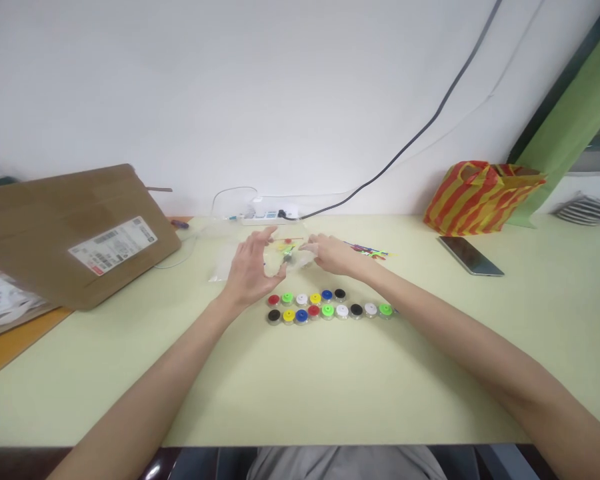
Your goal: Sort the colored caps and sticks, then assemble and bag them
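Behind the rows of small jars, a clear plastic bag (296, 232) lies between my hands, with a few small coloured pieces (287, 253) in or on it. My left hand (250, 270) is at the bag's left side, thumb and fingers spread wide apart in a C shape. At the right side of the bag, my right hand (330, 253) has its fingers curled and closed at the bag's edge. Small clear jars with coloured lids (327, 311) stand in two rows nearer to me, in red, green, white, yellow, blue and black.
Thin coloured sticks (370, 251) lie beyond my right wrist. A cardboard package (80, 233) leans at the left. A phone (470, 256) and a striped plastic bag (475, 200) are at the right. A power strip (270, 215) with a black cable sits by the wall.
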A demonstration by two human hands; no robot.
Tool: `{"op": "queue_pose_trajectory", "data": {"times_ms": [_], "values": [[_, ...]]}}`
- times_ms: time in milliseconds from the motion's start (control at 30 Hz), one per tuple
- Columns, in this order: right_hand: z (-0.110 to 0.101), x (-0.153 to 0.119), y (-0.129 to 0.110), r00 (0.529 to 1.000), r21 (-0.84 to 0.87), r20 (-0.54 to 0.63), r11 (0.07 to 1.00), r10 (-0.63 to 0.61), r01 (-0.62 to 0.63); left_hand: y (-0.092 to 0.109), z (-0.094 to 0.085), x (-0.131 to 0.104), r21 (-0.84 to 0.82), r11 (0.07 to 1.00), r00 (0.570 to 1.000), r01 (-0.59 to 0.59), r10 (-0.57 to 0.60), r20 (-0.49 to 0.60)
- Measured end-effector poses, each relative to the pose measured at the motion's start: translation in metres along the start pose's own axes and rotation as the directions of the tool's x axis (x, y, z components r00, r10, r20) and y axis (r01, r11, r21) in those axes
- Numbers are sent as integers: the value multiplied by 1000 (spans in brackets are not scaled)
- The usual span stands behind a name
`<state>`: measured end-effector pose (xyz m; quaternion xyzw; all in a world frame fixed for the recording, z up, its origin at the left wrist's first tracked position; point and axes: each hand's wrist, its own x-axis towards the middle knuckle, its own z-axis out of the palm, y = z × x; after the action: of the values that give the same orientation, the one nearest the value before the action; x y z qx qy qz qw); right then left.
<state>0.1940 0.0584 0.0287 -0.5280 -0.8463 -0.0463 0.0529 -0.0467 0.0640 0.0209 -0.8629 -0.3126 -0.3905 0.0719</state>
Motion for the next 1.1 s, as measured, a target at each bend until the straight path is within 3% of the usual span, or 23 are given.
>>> {"op": "queue_pose_trajectory", "data": {"times_ms": [133, 267, 433, 567, 667, 767, 867, 1000, 1100], "values": [[9, 1, 4, 999, -9, 47, 1000, 3, -3, -4, -2, 2, 93, 994, 999, -50, 50, -2], [2, 1, 15, 997, -8, 56, 999, 51, -51, -9, -2, 2, 116, 992, 998, -52, 49, 24], [-35, -11, 39, 987, -6, -9, 987, 160, -160, -7, 6, -1, 26, 999, 996, 36, -38, 77], [-80, -31, 46, 957, 26, -202, 978, 209, -208, -5, 12, -4, 20, 997, 993, 71, -72, 88], [-108, -46, 37, 925, 153, -352, 983, 146, -98, -5, 12, -4, -7, 997, 994, 83, -82, 75], [-120, -52, 19, 953, 300, -300, 952, 40, 54, -2, 10, -3, -48, 995, 995, 82, -79, 60], [-115, -47, -1, 974, 312, -217, 940, -68, 136, 3, 8, -2, -72, 995, 995, 74, -69, 66], [-100, -34, -22, 950, 149, -275, 970, -145, 192, 15, 7, -1, -131, 988, 995, 79, -71, 65], [-93, -28, -31, 927, 122, -292, 952, -237, 282, 23, 8, -2, -186, 977, 993, 105, -94, 66]]}}
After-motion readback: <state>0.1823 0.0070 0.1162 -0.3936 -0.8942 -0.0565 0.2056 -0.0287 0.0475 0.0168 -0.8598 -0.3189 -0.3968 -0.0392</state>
